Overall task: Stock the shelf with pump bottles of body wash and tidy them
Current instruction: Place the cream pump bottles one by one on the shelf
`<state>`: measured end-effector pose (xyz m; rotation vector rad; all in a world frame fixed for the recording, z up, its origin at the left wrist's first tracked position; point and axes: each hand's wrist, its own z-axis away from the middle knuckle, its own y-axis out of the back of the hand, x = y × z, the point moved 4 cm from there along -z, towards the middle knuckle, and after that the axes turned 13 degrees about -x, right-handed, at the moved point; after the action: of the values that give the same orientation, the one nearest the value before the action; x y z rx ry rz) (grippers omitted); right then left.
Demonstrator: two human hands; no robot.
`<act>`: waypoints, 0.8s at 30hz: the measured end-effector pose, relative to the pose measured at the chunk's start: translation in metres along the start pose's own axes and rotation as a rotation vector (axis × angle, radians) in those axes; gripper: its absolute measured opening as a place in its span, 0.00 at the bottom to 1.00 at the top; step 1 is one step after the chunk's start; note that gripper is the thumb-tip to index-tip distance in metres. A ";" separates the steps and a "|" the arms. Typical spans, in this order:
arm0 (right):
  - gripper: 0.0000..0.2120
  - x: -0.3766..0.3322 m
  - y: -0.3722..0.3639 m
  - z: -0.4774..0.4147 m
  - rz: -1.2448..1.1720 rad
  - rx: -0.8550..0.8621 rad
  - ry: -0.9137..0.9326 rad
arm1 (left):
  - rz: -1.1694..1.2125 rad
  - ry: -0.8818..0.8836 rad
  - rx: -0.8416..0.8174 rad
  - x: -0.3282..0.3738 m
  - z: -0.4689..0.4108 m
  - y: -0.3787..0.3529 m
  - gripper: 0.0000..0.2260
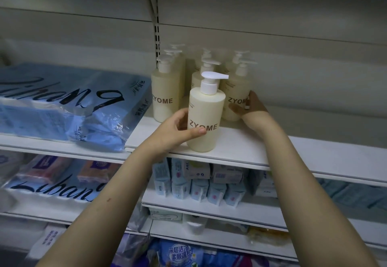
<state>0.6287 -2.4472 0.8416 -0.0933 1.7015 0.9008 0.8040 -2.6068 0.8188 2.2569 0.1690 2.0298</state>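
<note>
While the front bottle [204,118] stood upright near the front edge of the shelf [240,147], ahead of the middle row, I judged the step in hand to be placing it: set down, not yet pushed into line. My left hand [176,128] had a closed grip on it, thumb across the label by the brown lettering, fingers round its left side. My right hand [247,105] had its grip wrapped on the right-row bottle [235,97], thumb in front, fingers along the far side.

The next move, as I read it, called for sliding the front bottle straight back between its neighbours without tipping them, label kept forward. It was cream-coloured and round-shouldered, with a white pump whose spout pointed right. The left-row bottle [164,97] stood near, and blue plastic-wrapped packs [62,103] lay further left.
</note>
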 end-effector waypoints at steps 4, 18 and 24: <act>0.31 0.001 0.002 -0.015 0.047 -0.006 -0.004 | 0.003 0.012 0.001 0.001 0.001 0.000 0.27; 0.34 0.007 0.003 -0.024 0.052 0.019 -0.011 | -0.041 0.035 0.021 0.004 0.003 -0.001 0.35; 0.36 0.000 0.001 -0.022 0.068 0.060 -0.068 | -0.026 0.024 0.008 0.005 0.003 0.000 0.28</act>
<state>0.6107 -2.4593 0.8431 0.0354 1.6748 0.8925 0.8072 -2.6057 0.8234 2.2234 0.2072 2.0482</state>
